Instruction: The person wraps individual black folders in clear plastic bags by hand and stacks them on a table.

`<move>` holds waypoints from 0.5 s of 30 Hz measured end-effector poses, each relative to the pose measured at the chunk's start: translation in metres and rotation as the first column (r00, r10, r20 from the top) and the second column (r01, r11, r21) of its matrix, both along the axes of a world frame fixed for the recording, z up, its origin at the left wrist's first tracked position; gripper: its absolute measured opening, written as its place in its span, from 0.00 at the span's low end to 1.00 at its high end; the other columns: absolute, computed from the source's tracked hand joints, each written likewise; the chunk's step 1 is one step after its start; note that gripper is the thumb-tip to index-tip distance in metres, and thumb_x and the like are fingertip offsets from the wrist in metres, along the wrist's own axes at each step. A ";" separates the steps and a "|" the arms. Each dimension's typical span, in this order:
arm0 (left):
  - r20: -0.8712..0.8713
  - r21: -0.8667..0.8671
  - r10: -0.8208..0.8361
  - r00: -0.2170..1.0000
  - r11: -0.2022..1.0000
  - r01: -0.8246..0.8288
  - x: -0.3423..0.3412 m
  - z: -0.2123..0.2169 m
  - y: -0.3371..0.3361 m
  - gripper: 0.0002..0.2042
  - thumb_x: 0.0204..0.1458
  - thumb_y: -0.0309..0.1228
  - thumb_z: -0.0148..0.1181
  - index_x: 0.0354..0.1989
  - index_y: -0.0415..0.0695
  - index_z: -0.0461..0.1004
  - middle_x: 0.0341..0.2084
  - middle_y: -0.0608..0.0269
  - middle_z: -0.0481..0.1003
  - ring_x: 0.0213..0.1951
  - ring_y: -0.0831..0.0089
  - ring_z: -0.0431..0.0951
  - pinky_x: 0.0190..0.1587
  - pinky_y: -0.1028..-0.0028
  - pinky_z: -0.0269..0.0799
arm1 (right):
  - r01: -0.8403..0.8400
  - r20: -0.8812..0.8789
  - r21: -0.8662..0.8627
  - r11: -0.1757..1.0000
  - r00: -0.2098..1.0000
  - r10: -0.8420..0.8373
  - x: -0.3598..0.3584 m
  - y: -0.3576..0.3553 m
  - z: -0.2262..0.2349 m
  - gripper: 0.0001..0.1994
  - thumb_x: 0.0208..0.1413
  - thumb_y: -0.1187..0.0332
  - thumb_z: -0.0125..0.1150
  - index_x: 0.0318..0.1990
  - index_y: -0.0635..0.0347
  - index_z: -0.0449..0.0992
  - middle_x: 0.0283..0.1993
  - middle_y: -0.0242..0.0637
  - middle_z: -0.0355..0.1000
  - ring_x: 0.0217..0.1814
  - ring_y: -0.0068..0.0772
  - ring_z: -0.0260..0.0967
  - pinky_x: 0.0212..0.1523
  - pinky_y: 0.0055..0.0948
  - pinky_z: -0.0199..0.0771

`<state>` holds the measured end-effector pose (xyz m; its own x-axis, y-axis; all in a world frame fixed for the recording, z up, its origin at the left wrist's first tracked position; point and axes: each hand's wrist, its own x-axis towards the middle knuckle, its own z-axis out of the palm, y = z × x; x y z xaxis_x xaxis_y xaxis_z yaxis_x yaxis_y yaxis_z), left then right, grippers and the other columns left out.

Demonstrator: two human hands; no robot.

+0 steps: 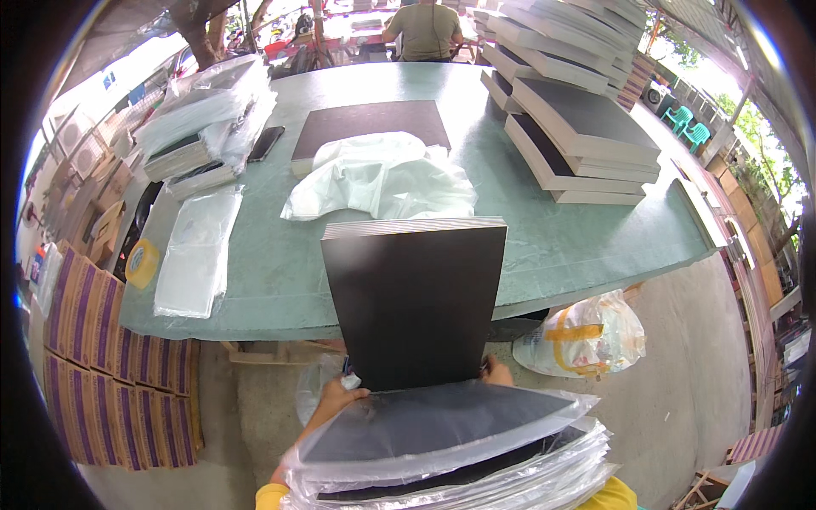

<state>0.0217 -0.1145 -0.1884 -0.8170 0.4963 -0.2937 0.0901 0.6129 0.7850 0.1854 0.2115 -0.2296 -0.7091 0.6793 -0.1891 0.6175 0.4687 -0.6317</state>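
A thick black book-like block with a pale, layered top edge stands upright in front of me, against the table's near edge. My left hand grips its lower left corner, thumb lying toward the plastic-wrapped pile. At the lower right corner my right hand is closed on the same block, its fingers partly hidden. Close to my body lies a pile of black blocks in clear plastic sleeves, covering much of my forearms. Beyond the upright block, a crumpled translucent plastic bag rests against another black block lying flat.
The green table carries tall stacks of black blocks at right. At left are wrapped blocks, flat plastic sleeves, yellow tape and a phone. Cartons and a taped plastic bag flank me. A person sits beyond.
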 end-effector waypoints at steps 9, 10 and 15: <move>0.004 0.560 -0.941 0.338 0.282 0.779 0.017 0.249 0.049 0.16 0.41 0.21 0.55 0.42 0.40 0.69 0.35 0.59 0.72 0.38 0.68 0.72 0.41 0.73 0.66 | -0.766 -0.763 -0.245 -0.594 -0.226 0.605 -0.039 -0.030 0.263 0.26 0.58 0.55 0.35 0.57 0.68 0.53 0.62 0.52 0.43 0.66 0.43 0.36 0.63 0.35 0.36; 0.164 0.560 -0.943 0.289 0.330 0.760 0.026 0.231 0.063 0.15 0.41 0.20 0.54 0.41 0.42 0.68 0.35 0.59 0.72 0.40 0.66 0.71 0.44 0.72 0.64 | -0.769 -0.650 -0.441 -0.462 -0.082 0.756 -0.033 -0.039 0.242 0.27 0.58 0.53 0.35 0.58 0.66 0.51 0.62 0.52 0.43 0.66 0.43 0.36 0.63 0.34 0.35; 0.222 -0.117 -0.538 0.813 0.813 0.570 0.021 0.027 0.061 0.09 0.39 0.35 0.57 0.27 0.43 0.74 0.22 0.53 0.74 0.28 0.60 0.76 0.31 0.64 0.68 | -0.528 0.095 -0.759 0.380 0.487 0.868 -0.018 -0.015 0.094 0.34 0.53 0.44 0.39 0.58 0.64 0.52 0.61 0.46 0.49 0.64 0.41 0.44 0.61 0.34 0.42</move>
